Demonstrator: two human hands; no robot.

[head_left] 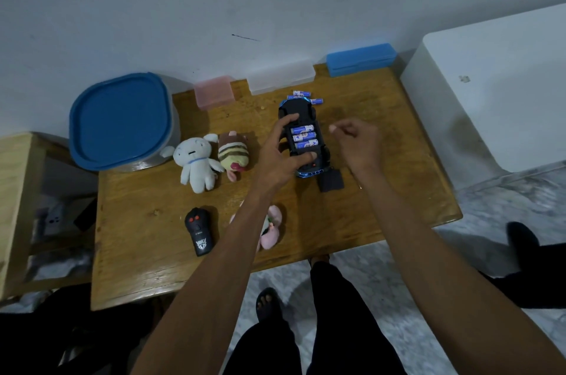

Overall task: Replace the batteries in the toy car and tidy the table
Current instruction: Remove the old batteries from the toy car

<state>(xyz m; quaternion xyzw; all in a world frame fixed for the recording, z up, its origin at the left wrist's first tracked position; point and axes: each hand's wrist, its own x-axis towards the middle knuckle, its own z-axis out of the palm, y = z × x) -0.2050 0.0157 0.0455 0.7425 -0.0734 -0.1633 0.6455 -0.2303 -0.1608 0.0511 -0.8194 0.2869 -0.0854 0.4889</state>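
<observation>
The black toy car (298,108) lies upside down on the wooden table (382,166). Its battery bay is uncovered, with three blue batteries (304,137) side by side inside. My left hand (280,154) grips the car, fingers on its far part and thumb on its near part. Just right of the car hovers my right hand (356,142), fingers loosely curled and holding nothing. The black battery cover (330,180) lies by the car's near end. Loose blue batteries (303,96) lie beyond the car.
A black remote (199,231), a white plush (197,160), a striped plush (234,154) and a pink plush (272,227) lie on the left half. Pink (213,92), clear (280,76) and blue (360,59) boxes line the back edge. A blue-lidded tub (121,120) stands left.
</observation>
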